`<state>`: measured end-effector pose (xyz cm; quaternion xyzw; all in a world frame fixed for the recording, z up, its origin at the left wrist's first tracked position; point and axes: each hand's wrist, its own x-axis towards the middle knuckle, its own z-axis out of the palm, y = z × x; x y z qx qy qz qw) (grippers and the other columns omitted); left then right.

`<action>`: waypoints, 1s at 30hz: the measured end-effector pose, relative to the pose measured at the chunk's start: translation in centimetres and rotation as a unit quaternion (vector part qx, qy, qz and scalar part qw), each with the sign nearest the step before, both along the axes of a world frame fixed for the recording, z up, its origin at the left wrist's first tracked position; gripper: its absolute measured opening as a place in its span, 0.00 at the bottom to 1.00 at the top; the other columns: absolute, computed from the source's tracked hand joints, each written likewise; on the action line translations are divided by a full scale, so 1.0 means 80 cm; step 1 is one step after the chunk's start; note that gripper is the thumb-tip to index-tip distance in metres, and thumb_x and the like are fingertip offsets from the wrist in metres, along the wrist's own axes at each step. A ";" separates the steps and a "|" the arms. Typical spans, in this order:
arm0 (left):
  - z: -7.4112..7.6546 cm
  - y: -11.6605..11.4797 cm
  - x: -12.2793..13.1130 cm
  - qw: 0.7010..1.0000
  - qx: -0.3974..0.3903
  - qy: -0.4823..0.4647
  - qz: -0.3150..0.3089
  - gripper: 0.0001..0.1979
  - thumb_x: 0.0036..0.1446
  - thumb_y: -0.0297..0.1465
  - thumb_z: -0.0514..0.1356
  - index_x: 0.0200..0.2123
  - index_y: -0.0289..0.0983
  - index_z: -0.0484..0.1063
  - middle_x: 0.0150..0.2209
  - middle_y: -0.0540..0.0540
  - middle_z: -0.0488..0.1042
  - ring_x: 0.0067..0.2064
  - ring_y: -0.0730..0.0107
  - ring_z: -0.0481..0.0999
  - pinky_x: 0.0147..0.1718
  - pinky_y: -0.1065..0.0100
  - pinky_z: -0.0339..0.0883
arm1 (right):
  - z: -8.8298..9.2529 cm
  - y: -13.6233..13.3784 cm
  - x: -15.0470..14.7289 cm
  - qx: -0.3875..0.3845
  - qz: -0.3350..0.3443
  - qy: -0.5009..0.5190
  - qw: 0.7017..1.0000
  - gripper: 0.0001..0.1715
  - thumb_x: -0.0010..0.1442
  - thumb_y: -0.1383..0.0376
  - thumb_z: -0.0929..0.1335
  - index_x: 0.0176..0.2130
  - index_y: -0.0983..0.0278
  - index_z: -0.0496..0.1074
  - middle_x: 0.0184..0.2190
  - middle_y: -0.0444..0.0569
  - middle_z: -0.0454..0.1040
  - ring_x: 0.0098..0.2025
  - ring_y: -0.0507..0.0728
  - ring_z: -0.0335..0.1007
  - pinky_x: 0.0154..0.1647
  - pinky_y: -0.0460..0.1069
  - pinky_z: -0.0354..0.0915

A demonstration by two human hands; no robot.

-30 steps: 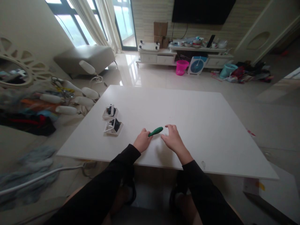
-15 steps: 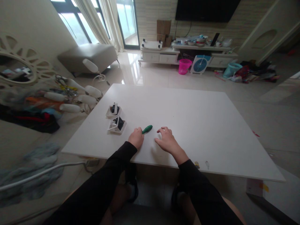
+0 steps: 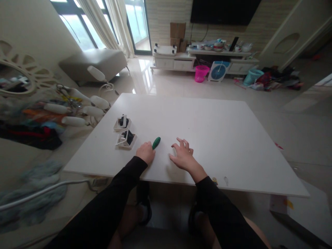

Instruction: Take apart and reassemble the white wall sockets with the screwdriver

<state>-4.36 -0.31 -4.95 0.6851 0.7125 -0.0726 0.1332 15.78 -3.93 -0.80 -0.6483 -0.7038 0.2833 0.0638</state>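
Note:
My left hand is closed around one end of a green tool handle, whose rounded end sticks out up and to the right. Whatever part lies inside the fist is hidden. To the right, my right hand hovers over the white table with its fingers curved and spread, holding nothing. Left of my left hand stand two small white open boxes, a near one and a far one, each with black parts in it.
By the table's front edge lie a small yellowish item and a small clear piece. A lamp with several white shades stands close to the left edge. On the floor beyond are a pink basket and a blue fan.
My left hand has shifted slightly left with the green handle, which now points more steeply away from me. My right hand's fingers have spread wider. The view has turned a little.

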 end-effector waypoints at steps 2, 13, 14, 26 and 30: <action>0.002 0.000 0.001 1.000 0.009 -0.008 0.001 0.15 0.64 0.32 0.55 0.52 0.33 0.68 0.53 0.33 0.76 0.55 0.50 0.78 0.49 0.60 0.71 | 0.002 0.001 0.000 0.005 -0.002 0.006 1.000 0.31 0.61 0.60 0.69 0.62 0.56 0.68 0.78 0.51 0.41 0.78 0.71 0.28 0.68 0.73 0.50; -0.014 0.007 0.003 0.989 -0.003 -0.148 0.013 0.05 0.63 0.27 0.58 0.42 0.34 0.71 0.44 0.37 0.79 0.49 0.56 0.80 0.47 0.63 0.69 | 0.005 0.003 0.000 -0.003 -0.014 0.024 1.000 0.44 0.61 0.60 0.69 0.73 0.50 0.55 0.80 0.47 0.26 0.79 0.73 0.19 0.69 0.78 0.47; -0.014 0.008 0.008 0.979 -0.019 -0.199 0.027 0.04 0.62 0.27 0.59 0.40 0.34 0.71 0.40 0.39 0.79 0.45 0.58 0.80 0.44 0.64 0.69 | 0.006 0.003 -0.002 -0.008 -0.021 0.029 0.999 0.45 0.62 0.59 0.69 0.73 0.49 0.54 0.80 0.48 0.25 0.79 0.74 0.19 0.68 0.79 0.48; -0.002 -0.002 0.061 0.711 -0.137 -0.688 0.045 0.14 0.42 0.26 0.66 0.36 0.30 0.77 0.27 0.49 0.75 0.31 0.72 0.74 0.33 0.69 0.67 | 0.008 0.003 -0.003 -0.002 0.022 0.138 0.990 0.26 0.75 0.56 0.57 0.65 0.61 0.68 0.57 0.59 0.76 0.58 0.63 0.73 0.59 0.56 0.64; 0.016 -0.008 0.057 0.708 -0.135 -0.691 0.056 0.16 0.47 0.34 0.69 0.39 0.31 0.78 0.29 0.47 0.77 0.32 0.72 0.75 0.35 0.68 0.69 | 0.011 0.008 0.000 0.057 0.016 0.146 0.988 0.20 0.75 0.59 0.58 0.56 0.60 0.73 0.51 0.55 0.79 0.52 0.59 0.75 0.54 0.51 0.64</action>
